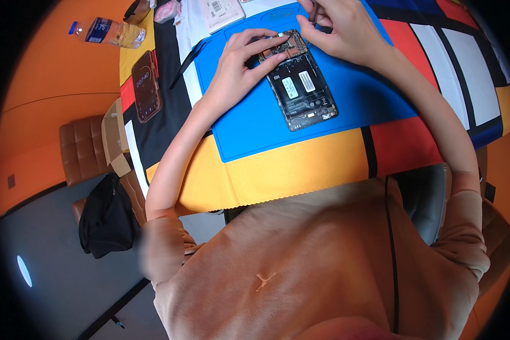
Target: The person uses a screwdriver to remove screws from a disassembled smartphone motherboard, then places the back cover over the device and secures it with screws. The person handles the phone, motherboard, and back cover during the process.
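An opened smartphone (303, 99), back cover off, lies upright on a blue mat (249, 141), showing its circuit board and black battery with two white labels. My left hand (241, 68) rests on the phone's upper part, fingers apart, fingertips touching the board. My right hand (345, 31) is raised just right of the phone's top, fingers closed on a thin dark tool (313, 15) that is mostly hidden and cut off by the top of the picture.
A colour-block cloth (266, 170) covers the table. At left lie another phone (145, 86), a water bottle (109, 34) and a black strap; small boxes (221, 11) are at the back. A black bag (107, 215) rests on a brown chair (82, 147).
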A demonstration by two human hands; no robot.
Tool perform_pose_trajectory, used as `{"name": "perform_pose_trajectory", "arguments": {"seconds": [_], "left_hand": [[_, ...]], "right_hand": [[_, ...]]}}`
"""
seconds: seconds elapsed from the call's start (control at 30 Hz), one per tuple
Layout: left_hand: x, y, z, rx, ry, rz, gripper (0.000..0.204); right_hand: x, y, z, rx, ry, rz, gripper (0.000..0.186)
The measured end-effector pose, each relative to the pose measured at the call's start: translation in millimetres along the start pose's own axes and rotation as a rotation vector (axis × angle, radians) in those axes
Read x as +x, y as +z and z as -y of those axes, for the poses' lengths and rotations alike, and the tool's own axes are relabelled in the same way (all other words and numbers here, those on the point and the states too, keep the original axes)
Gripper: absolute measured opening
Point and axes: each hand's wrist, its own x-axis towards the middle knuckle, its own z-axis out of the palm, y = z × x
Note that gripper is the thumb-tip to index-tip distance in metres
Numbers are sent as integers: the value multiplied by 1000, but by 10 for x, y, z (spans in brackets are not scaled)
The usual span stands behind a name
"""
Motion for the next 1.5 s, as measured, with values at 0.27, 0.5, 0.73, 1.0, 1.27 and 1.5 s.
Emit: {"name": "perform_pose_trajectory", "arguments": {"seconds": [0.27, 0.5, 0.73, 1.0, 1.27, 1.5], "left_hand": [[4, 6, 21, 9, 15, -3, 36], [1, 10, 26, 11, 30, -16, 36], [4, 20, 41, 7, 24, -18, 36], [-2, 15, 41, 21, 18, -13, 36], [5, 11, 19, 16, 10, -8, 35], [8, 11, 28, 16, 26, -13, 35]], "right_hand": [[50, -27, 0, 14, 21, 104, 24], [73, -25, -29, 3, -56, 85, 22], [102, 2, -42, 0, -146, 74, 23], [51, -10, -47, -33, -78, 96, 26], [41, 34, -71, 52, 87, 98, 28], [80, 86, -94, -22, -249, -48, 27]]}}
